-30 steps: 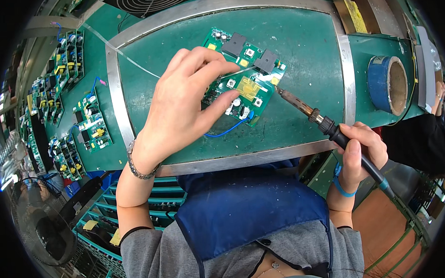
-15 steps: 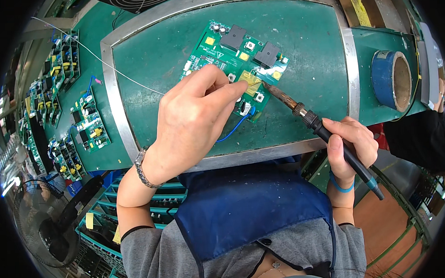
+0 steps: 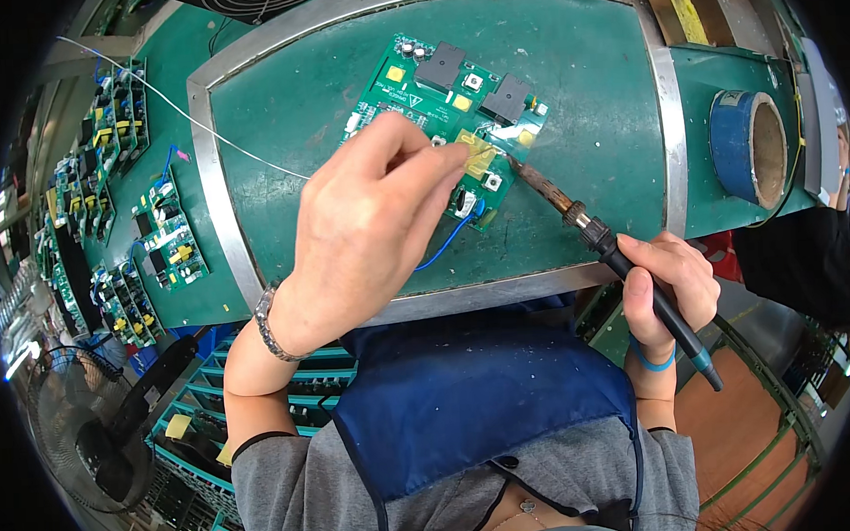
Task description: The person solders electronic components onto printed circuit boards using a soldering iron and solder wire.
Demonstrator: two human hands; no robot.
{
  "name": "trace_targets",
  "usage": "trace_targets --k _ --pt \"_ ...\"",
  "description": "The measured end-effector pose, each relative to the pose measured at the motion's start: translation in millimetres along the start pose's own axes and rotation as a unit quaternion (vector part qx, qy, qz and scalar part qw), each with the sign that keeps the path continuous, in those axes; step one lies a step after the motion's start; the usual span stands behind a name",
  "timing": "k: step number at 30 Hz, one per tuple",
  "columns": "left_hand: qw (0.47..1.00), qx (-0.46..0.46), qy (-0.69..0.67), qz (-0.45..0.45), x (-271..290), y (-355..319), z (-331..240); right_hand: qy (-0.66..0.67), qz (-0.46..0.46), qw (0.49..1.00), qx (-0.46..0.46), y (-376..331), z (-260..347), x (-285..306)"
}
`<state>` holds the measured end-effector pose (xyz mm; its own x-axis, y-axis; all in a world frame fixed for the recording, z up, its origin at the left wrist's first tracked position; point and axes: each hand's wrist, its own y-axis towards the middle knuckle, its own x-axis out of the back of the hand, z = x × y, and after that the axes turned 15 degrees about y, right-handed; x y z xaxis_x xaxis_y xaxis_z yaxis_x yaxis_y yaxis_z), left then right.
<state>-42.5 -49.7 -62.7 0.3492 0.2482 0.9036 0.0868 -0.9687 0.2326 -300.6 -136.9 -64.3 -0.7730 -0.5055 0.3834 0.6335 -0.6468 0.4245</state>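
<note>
A green circuit board (image 3: 393, 91) lies on the green bench mat, carrying black block parts, yellow parts and a blue wire loop. My left hand (image 3: 371, 206) is over its lower left part, thumb and forefinger pinched on a thin solder wire (image 3: 253, 156). The wire trails in from the upper left, passes under the hand and comes out at the fingertips near a yellow transformer (image 3: 478, 154). My right hand (image 3: 671, 280) grips a soldering iron (image 3: 619, 258) by its black handle. The iron's tip points up-left and meets the board right beside the transformer, close to the wire's end.
Metal strips (image 3: 669, 135) frame the mat. A blue roll (image 3: 745, 149) stands on the right. More populated boards (image 3: 173, 239) lie and stand along the left. A black fan (image 3: 103, 436) is at lower left, beside a teal rack (image 3: 192, 442) of boards.
The board has shifted slightly left and up, and my left hand has moved a little with it. The iron's handle end has dipped slightly; its tip stays by the transformer.
</note>
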Motion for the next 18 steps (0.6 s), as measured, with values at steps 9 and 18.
trace_targets --k 9,18 --pt "0.999 0.045 0.006 -0.015 18.7 -2.4 3.8 0.062 -0.082 0.995 -0.011 1.5 1.6 6.0" --pt "0.999 0.033 0.031 -0.012 21.6 -5.5 12.1 0.075 -0.005 0.996 -0.045 19.6 -1.5 -13.6"
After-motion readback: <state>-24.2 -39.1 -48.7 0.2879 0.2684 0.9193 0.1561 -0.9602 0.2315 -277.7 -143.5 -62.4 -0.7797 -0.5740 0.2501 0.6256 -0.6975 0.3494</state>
